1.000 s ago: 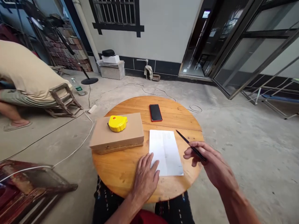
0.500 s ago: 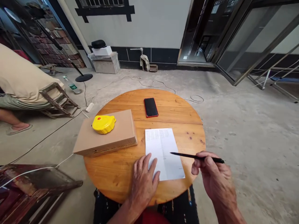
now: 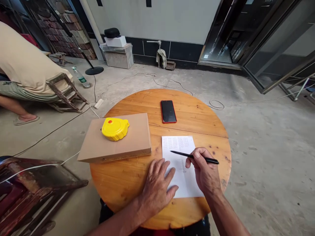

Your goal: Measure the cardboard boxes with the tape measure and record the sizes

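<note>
On the round wooden table [image 3: 128, 183] lies a white sheet of paper [image 3: 188, 185] with rows of small writing along its top and a faint column of marks further down. My left hand [image 3: 159, 182] rests flat with fingers spread over the sheet's left edge. Pinched in my right hand [image 3: 204, 167] is a black pen [image 3: 183, 153], tilted nearly flat, its tip pointing left above the paper just under the written rows. Whether the tip touches the paper I cannot tell. Beyond the sheet is a phone [image 3: 168, 111] with a red edge and dark screen.
A cardboard box [image 3: 123, 144] sits at the table's left with a yellow tape-measure-shaped case [image 3: 115, 128] on top. At far left a person [image 3: 27, 62] sits on a wooden stool [image 3: 67, 93]. Cables [image 3: 177, 82] cross the concrete floor; a wooden chair [image 3: 31, 193] stands lower left.
My right hand has moved left with the pen, from beside the paper to over it. My left hand still lies on the sheet's left edge. The view has shifted slightly.
</note>
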The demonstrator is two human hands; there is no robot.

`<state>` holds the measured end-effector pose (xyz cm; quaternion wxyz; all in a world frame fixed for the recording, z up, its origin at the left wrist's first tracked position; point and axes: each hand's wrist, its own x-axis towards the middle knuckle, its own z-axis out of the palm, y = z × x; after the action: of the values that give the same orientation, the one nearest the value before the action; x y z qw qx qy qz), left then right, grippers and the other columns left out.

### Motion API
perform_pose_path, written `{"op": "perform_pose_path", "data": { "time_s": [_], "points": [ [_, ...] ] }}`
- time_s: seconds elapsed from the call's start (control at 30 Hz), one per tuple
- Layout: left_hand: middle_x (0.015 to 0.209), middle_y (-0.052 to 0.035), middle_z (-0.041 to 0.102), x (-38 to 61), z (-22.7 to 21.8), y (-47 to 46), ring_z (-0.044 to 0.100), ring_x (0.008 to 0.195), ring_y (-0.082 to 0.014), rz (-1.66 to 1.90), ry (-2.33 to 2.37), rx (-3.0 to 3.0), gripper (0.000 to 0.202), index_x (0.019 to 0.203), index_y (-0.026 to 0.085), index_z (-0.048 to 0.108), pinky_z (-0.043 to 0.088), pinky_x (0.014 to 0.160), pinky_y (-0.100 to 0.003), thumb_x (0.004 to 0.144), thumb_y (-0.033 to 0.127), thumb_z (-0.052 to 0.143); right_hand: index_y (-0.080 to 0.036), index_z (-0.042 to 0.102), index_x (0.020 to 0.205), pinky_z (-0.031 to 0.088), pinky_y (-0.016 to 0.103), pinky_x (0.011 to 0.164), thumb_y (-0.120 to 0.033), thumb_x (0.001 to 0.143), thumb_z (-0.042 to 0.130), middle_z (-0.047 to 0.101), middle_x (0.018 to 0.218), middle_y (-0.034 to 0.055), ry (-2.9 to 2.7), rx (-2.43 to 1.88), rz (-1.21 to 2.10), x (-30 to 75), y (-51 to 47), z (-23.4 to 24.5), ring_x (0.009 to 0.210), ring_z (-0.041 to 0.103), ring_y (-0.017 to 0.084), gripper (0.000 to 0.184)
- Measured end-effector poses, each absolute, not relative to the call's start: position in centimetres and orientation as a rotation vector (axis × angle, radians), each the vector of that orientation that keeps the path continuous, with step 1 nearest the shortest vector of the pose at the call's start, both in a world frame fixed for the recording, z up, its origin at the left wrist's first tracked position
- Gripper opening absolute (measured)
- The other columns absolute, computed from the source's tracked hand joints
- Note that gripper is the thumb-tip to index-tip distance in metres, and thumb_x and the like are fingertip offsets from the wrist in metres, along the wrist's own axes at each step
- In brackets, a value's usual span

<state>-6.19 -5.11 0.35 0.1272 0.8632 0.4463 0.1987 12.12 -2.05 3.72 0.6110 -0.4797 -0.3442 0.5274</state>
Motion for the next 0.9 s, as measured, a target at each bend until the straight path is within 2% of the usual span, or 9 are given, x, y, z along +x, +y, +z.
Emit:
{"op": "perform_pose_path", "data": {
  "time_s": [0.1,0.23,0.4,0.5,0.57,0.63,0.73,0.83,0.9],
  "points": [
    [0.136,-0.0145,0.053,-6.9,0.1,-4.2,0.044,0.128,-0.0336,0.587,1.254,2.523,0.047,0.125,0.019,0.058,0.032,0.110,-0.056,0.084,0.039,0.066,-0.020,0.059,0.070,0.040,0.022,0.055,-0.037,0.085,0.071,0.054,0.056,-0.0057,-0.705,-1.086,1.286,12.2,-1.4,2.1,0.051,0.055,0.009,0.026],
    [0.131,-0.0137,0.056,-7.0,0.2,-3.4,0.048,0.123,-0.0326,0.590,1.242,2.505,0.043,0.123,0.017,0.058,0.038,0.106,-0.053,0.084,0.034,0.066,-0.019,0.067,0.076,0.043,0.022,0.054,-0.038,0.081,0.073,0.055,0.055,-0.0046,-0.634,-1.063,1.342,12.9,-1.1,0.9,0.051,0.057,0.011,0.021],
    [0.122,-0.0110,0.061,-6.9,0.2,-2.9,0.054,0.113,-0.0283,0.648,1.251,2.452,0.031,0.114,0.018,0.062,0.047,0.098,-0.046,0.084,0.022,0.064,-0.019,0.073,0.091,0.047,0.027,0.050,-0.055,0.084,0.063,0.068,0.069,0.0041,-0.622,-1.035,1.351,14.4,-1.6,3.1,0.058,0.066,0.018,0.037],
    [0.130,-0.0122,0.058,-7.0,-0.2,-2.9,0.051,0.120,-0.0296,0.722,1.271,2.445,0.030,0.114,0.019,0.062,0.046,0.101,-0.048,0.084,0.021,0.064,-0.021,0.069,0.079,0.045,0.026,0.048,-0.045,0.083,0.070,0.062,0.063,-0.0008,-0.666,-1.064,1.215,15.3,-3.0,4.8,0.052,0.062,0.015,0.024],
    [0.134,-0.0128,0.056,-7.0,-0.4,-3.0,0.049,0.125,-0.0309,0.753,1.275,2.448,0.029,0.113,0.019,0.063,0.044,0.103,-0.049,0.084,0.022,0.063,-0.020,0.065,0.069,0.041,0.024,0.047,-0.035,0.082,0.073,0.055,0.058,-0.0041,-0.722,-1.116,1.141,15.2,-4.1,5.3,0.045,0.056,0.011,0.021],
    [0.135,-0.0129,0.056,-7.0,-0.6,-3.0,0.048,0.127,-0.0316,0.769,1.274,2.453,0.028,0.113,0.019,0.063,0.044,0.103,-0.050,0.085,0.022,0.062,-0.020,0.066,0.072,0.040,0.024,0.047,-0.035,0.085,0.070,0.055,0.055,-0.0038,-0.801,-1.167,1.132,14.7,-5.1,5.4,0.044,0.055,0.011,0.021],
    [0.135,-0.0125,0.056,-6.9,-0.6,-2.9,0.047,0.128,-0.0327,0.782,1.287,2.451,0.027,0.112,0.020,0.064,0.043,0.104,-0.052,0.086,0.023,0.061,-0.020,0.072,0.091,0.046,0.029,0.053,-0.041,0.092,0.060,0.064,0.057,0.0011,-0.907,-1.198,1.177,13.6,-5.5,4.7,0.053,0.063,0.017,0.025],
    [0.134,-0.0117,0.056,-6.9,-0.5,-2.9,0.046,0.130,-0.0327,0.784,1.288,2.446,0.027,0.112,0.021,0.065,0.042,0.106,-0.052,0.085,0.024,0.062,-0.022,0.072,0.103,0.051,0.032,0.064,-0.040,0.095,0.057,0.074,0.079,0.0054,-0.980,-1.208,1.175,12.6,-4.7,4.0,0.072,0.069,0.021,0.025],
    [0.135,-0.0110,0.056,-6.9,-0.3,-2.8,0.046,0.130,-0.0322,0.768,1.294,2.436,0.028,0.113,0.021,0.065,0.041,0.107,-0.052,0.085,0.023,0.062,-0.024,0.070,0.109,0.053,0.035,0.077,-0.039,0.095,0.058,0.075,0.094,0.0062,-1.043,-1.234,1.170,11.9,-3.4,3.8,0.086,0.069,0.021,0.024]
  ]
}}
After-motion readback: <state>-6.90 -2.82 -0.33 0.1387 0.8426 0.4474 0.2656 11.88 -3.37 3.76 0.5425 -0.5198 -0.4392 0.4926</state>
